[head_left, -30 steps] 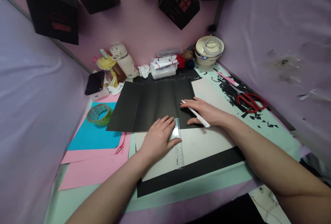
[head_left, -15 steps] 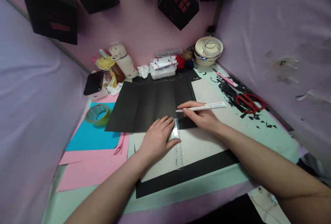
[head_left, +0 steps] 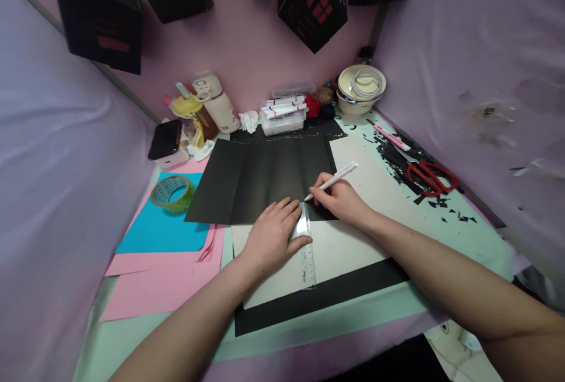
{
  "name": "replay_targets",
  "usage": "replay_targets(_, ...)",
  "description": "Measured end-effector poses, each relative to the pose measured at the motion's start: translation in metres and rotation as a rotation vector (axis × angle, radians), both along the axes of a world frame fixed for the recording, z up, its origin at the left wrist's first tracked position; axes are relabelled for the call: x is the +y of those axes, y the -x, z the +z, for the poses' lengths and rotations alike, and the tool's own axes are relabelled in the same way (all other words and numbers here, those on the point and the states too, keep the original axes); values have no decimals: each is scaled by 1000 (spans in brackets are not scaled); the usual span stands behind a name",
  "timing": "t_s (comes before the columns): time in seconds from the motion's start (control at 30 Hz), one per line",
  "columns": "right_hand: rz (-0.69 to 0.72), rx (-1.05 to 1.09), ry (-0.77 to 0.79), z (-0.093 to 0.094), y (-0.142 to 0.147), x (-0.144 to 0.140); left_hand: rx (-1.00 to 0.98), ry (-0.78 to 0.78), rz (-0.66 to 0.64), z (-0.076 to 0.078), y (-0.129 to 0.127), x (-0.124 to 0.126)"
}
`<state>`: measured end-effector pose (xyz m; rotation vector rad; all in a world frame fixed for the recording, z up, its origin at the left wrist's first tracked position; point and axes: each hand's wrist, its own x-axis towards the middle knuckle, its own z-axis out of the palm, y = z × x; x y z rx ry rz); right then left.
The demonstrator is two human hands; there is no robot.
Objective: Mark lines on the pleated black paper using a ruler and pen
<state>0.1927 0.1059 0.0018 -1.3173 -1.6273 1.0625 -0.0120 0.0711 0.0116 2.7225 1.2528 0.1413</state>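
My left hand (head_left: pixel 276 232) lies flat with its fingers stretched out, pressing a clear ruler (head_left: pixel 308 261) down. The ruler's upper end rests over the lower edge of a creased black paper sheet (head_left: pixel 256 176). In my right hand (head_left: pixel 342 196) is a white pen (head_left: pixel 335 179), held in a writing grip with fingers closed around it. The pen's tip points down at the black sheet beside the ruler's top end; whether it touches I cannot tell. Under the sheet lies a white board (head_left: pixel 353 241), with more black paper (head_left: pixel 318 305) beneath its front edge.
A tape roll (head_left: pixel 188 196) sits on blue paper (head_left: pixel 163 235) and pink paper (head_left: pixel 150 294) at left. Red-handled scissors (head_left: pixel 430 179), a pink cutter (head_left: pixel 391 136) and black scraps lie at right. A bottle (head_left: pixel 220 111), marker box (head_left: pixel 282 126) and lidded bowl (head_left: pixel 359 102) stand behind.
My right hand has tilted the pen more upright and brought its tip down close to the ruler's top end. My left hand stays on the ruler. The whole view has shifted slightly.
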Motion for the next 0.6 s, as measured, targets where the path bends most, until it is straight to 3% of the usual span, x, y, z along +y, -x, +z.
replay_targets(0.6,-10,-100,-63,-1,1,2,2,5,6,0,0,0)
